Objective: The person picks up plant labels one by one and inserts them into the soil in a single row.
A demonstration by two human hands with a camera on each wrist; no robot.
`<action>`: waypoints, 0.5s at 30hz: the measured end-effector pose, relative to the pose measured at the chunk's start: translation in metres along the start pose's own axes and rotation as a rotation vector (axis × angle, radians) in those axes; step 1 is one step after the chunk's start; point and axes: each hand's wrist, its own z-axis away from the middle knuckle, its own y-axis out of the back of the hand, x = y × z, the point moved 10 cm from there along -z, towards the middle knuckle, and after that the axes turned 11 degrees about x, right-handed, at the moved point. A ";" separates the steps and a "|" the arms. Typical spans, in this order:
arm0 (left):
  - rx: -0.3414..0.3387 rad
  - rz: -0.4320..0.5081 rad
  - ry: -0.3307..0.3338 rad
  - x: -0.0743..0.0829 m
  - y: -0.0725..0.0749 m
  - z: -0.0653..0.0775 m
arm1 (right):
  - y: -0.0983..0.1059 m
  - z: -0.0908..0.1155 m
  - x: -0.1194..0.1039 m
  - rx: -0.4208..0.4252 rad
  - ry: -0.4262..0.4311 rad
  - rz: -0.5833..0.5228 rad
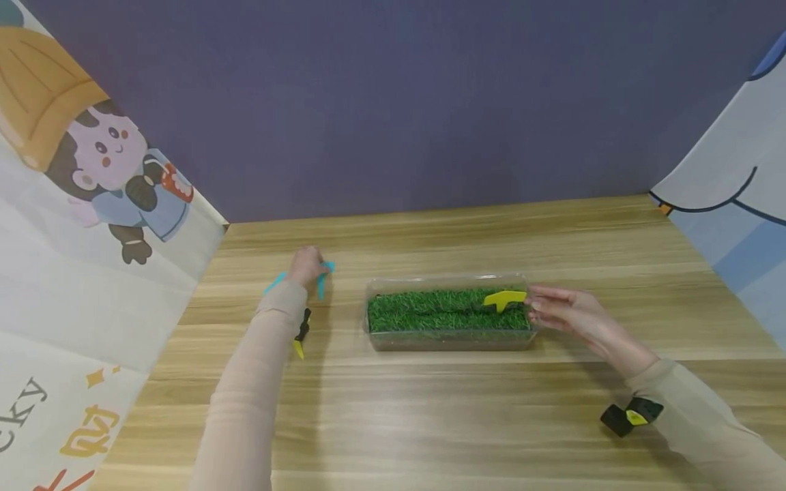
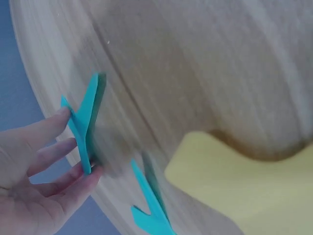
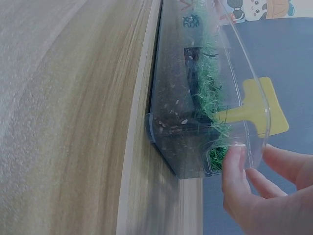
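Observation:
My left hand (image 1: 306, 266) is at the left of the table and holds a teal T-shaped plant label (image 2: 85, 117) between its thumb and fingers, close over the wood. A second teal plant label (image 2: 152, 205) lies near that hand. On the right, a clear plastic box (image 1: 454, 342) contains dark soil and green artificial grass (image 1: 424, 320). A yellow T-shaped plant label (image 1: 505, 299) stands in the grass near the box's right end, its stem down between the blades. My right hand (image 1: 583, 319) grips the rim of that end, thumb against the wall.
The wooden table (image 1: 430, 416) runs back to a dark blue panel (image 1: 424, 109). Printed cartoon sheets (image 1: 55, 273) stand along the left and right sides. A black and yellow wrist mount (image 1: 632, 416) sits on the right sleeve.

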 end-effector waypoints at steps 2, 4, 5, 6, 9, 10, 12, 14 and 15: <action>-0.013 -0.010 0.011 -0.001 0.001 0.000 | -0.001 0.000 0.000 -0.003 -0.003 -0.011; -0.031 -0.014 0.032 -0.003 0.000 0.001 | -0.001 0.000 0.000 -0.003 -0.004 -0.014; -0.040 -0.017 0.039 -0.004 0.000 0.001 | -0.001 0.000 0.000 -0.003 -0.007 -0.019; -0.046 -0.023 0.045 -0.004 0.001 0.001 | 0.000 0.000 0.000 -0.001 -0.009 -0.021; -0.051 -0.037 0.056 -0.003 0.002 0.001 | 0.001 -0.001 0.001 0.007 -0.020 -0.033; -0.049 -0.046 0.053 -0.003 0.003 0.001 | 0.001 -0.001 0.001 0.010 -0.024 -0.035; -0.047 -0.064 0.052 -0.002 0.004 0.001 | 0.002 -0.001 0.001 0.012 -0.028 -0.041; -0.051 -0.076 0.055 -0.003 0.003 0.000 | 0.002 -0.001 0.002 0.012 -0.031 -0.044; -0.050 -0.080 0.057 -0.004 0.003 0.000 | 0.002 -0.001 0.002 0.011 -0.030 -0.045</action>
